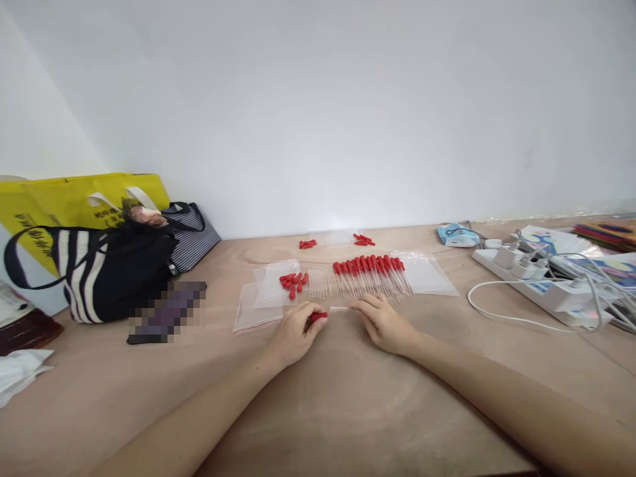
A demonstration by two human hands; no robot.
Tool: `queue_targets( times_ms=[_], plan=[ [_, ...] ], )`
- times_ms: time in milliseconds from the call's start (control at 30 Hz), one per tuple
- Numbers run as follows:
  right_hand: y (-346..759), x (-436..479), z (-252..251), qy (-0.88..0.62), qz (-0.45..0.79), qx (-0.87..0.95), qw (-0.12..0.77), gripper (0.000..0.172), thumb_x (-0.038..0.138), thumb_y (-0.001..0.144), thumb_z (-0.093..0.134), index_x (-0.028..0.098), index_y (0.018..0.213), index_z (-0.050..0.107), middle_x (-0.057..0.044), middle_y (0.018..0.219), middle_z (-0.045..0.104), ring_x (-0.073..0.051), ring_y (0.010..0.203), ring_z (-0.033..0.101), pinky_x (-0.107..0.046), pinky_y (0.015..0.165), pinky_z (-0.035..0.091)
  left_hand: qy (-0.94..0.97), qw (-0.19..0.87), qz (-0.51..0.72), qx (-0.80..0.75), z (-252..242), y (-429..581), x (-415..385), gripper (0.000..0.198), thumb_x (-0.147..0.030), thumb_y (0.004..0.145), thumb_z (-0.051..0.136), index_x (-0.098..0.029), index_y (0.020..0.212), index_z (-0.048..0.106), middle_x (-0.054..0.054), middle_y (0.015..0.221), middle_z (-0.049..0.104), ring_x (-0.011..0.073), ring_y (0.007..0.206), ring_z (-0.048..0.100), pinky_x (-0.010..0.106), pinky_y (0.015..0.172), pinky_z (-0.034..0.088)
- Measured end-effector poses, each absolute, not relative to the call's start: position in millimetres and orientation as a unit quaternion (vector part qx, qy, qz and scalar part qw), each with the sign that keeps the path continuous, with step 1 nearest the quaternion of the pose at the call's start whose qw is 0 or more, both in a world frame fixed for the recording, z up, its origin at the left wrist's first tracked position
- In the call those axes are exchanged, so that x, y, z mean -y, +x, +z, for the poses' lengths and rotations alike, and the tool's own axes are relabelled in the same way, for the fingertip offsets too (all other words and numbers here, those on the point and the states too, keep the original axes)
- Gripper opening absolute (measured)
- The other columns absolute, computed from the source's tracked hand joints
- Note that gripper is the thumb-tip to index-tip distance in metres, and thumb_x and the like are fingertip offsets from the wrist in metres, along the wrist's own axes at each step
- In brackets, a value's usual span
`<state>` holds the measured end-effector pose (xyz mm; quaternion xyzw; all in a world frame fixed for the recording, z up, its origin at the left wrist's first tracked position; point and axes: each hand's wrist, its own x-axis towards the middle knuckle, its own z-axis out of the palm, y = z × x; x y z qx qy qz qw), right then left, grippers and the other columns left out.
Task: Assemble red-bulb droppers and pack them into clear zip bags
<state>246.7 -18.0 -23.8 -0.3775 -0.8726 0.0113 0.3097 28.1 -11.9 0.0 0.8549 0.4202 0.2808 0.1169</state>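
A red rubber dropper bulb [318, 317] is pinched in my left hand [297, 333]. My right hand [385, 326] grips a thin clear dropper tube [340, 308], whose free end points left at the bulb across a small gap. Just beyond my hands lies a row of droppers [370, 273] with red bulbs fitted on their tubes. Loose red bulbs [293, 283] sit on a clear plastic bag to the left. Between them and the row rest several bare tubes [319, 283].
Clear zip bags [258, 311] flank the parts. More red bulbs [364, 240] lie farther back. At right stands a white power strip [541, 291] with chargers and cables, near a blue packet [458, 235]. A black bag [116, 271] and yellow bag [84, 199] stand left.
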Motion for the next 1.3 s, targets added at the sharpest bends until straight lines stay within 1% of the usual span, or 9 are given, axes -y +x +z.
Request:
queue_targets(
  times_ms=[100, 333, 433, 533, 667, 800, 967, 1100, 1300],
  plan=[
    [238.2, 21.1, -21.2, -0.376, 0.015, 0.869, 0.320, 0.021, 0.013, 0.085, 0.033, 0.016, 0.095, 0.052, -0.007, 0.082, 0.054, -0.015, 0.075, 0.048, -0.031, 0.074, 0.034, 0.852, 0.106, 0.278, -0.431, 0.9, 28.3, 12.6, 0.011, -0.026, 0.082, 0.046, -0.018, 0.081, 0.053, 0.000, 0.073, 0.059, 0.0164, 0.070, 0.054, 0.029, 0.068, 0.040],
    [234.4, 23.5, -22.6, -0.389, 0.018, 0.861, 0.328, 0.020, 0.015, 0.085, 0.033, 0.016, 0.093, 0.051, -0.006, 0.082, 0.055, -0.014, 0.077, 0.049, -0.030, 0.076, 0.032, 0.848, 0.123, 0.299, -0.420, 1.1, 27.9, 13.2, 0.013, -0.027, 0.083, 0.043, -0.018, 0.083, 0.052, 0.001, 0.078, 0.060, 0.0165, 0.074, 0.054, 0.028, 0.068, 0.040],
    [234.2, 24.2, -22.4, -0.393, 0.011, 0.862, 0.319, 0.019, 0.016, 0.085, 0.035, 0.016, 0.089, 0.053, -0.004, 0.078, 0.055, -0.014, 0.074, 0.049, -0.030, 0.075, 0.030, 0.843, 0.135, 0.308, -0.421, 1.8, 28.1, 13.4, 0.013, -0.027, 0.084, 0.043, -0.018, 0.084, 0.052, 0.001, 0.078, 0.060, 0.0166, 0.075, 0.055, 0.028, 0.069, 0.041],
    [233.4, 25.4, -21.8, -0.387, 0.011, 0.868, 0.312, 0.018, 0.019, 0.085, 0.037, 0.017, 0.089, 0.054, -0.003, 0.074, 0.056, -0.013, 0.069, 0.049, -0.030, 0.074, 0.029, 0.843, 0.147, 0.307, -0.417, 2.0, 28.5, 13.0, 0.015, -0.027, 0.084, 0.042, -0.019, 0.084, 0.054, 0.001, 0.080, 0.062, 0.0166, 0.076, 0.056, 0.028, 0.070, 0.042],
    [232.6, 26.4, -21.7, -0.371, 0.016, 0.874, 0.313, 0.019, 0.021, 0.086, 0.038, 0.017, 0.089, 0.056, -0.003, 0.074, 0.059, -0.012, 0.067, 0.048, -0.029, 0.073, 0.027, 0.856, 0.155, 0.287, -0.400, 0.7, 27.9, 11.5, 0.015, -0.024, 0.084, 0.044, -0.018, 0.082, 0.057, 0.002, 0.080, 0.064, 0.0162, 0.075, 0.057, 0.028, 0.071, 0.042],
    [234.7, 25.2, -20.4, -0.352, -0.003, 0.886, 0.303, 0.020, 0.021, 0.086, 0.038, 0.017, 0.087, 0.058, -0.002, 0.074, 0.060, -0.011, 0.065, 0.048, -0.029, 0.070, 0.025, 0.876, 0.112, 0.281, -0.375, -0.7, 26.9, 12.1, 0.015, -0.025, 0.083, 0.046, -0.018, 0.079, 0.058, 0.002, 0.074, 0.063, 0.0164, 0.072, 0.056, 0.030, 0.071, 0.040],
    [240.0, 22.4, -16.7, -0.335, -0.049, 0.899, 0.276, 0.021, 0.019, 0.085, 0.039, 0.018, 0.083, 0.060, -0.001, 0.071, 0.059, -0.010, 0.059, 0.044, -0.029, 0.067, 0.022, 0.904, 0.062, 0.276, -0.320, -2.3, 27.4, 14.3, 0.019, -0.025, 0.085, 0.042, -0.017, 0.076, 0.057, 0.002, 0.070, 0.062, 0.0151, 0.067, 0.054, 0.032, 0.074, 0.037],
    [241.2, 22.7, -15.9, -0.329, -0.060, 0.906, 0.261, 0.021, 0.020, 0.084, 0.040, 0.018, 0.081, 0.060, -0.001, 0.070, 0.059, -0.009, 0.056, 0.041, -0.029, 0.065, 0.020, 0.916, 0.051, 0.266, -0.296, -4.4, 28.2, 15.4, 0.021, -0.025, 0.087, 0.038, -0.018, 0.079, 0.056, 0.002, 0.073, 0.063, 0.0145, 0.068, 0.055, 0.035, 0.083, 0.034],
    [233.5, 26.2, -17.4, -0.336, -0.062, 0.900, 0.271, 0.023, 0.019, 0.084, 0.037, 0.016, 0.075, 0.057, -0.001, 0.067, 0.057, -0.010, 0.056, 0.040, -0.029, 0.063, 0.019, 0.919, 0.039, 0.274, -0.281, -8.3, 28.2, 14.8, 0.023, -0.027, 0.087, 0.037, -0.018, 0.078, 0.055, 0.003, 0.071, 0.062, 0.0147, 0.066, 0.054, 0.034, 0.081, 0.036]
  ],
)
